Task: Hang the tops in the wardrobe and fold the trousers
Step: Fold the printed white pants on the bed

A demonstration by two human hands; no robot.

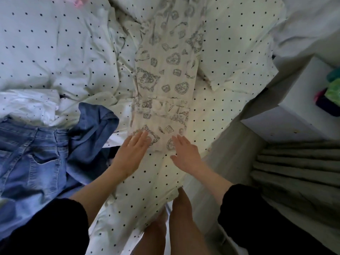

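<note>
Cream trousers [165, 74] printed with grey hearts and frames lie stretched lengthwise on the dotted duvet [55, 48], waistband end towards me. My left hand [131, 153] lies flat, fingers straight, on the near left corner of the trousers. My right hand [184, 151] presses flat on the near right corner. Blue jeans [33, 153] lie crumpled to the left on the bed. A darker blue denim piece [92, 126] lies beside them.
A white garment [27, 105] is bunched at the left above the jeans. A white bedside unit [303, 100] with colourful items [331, 89] stands at the right. A ribbed grey rug [298, 172] covers the floor there. My bare legs [176, 227] stand against the bed's edge.
</note>
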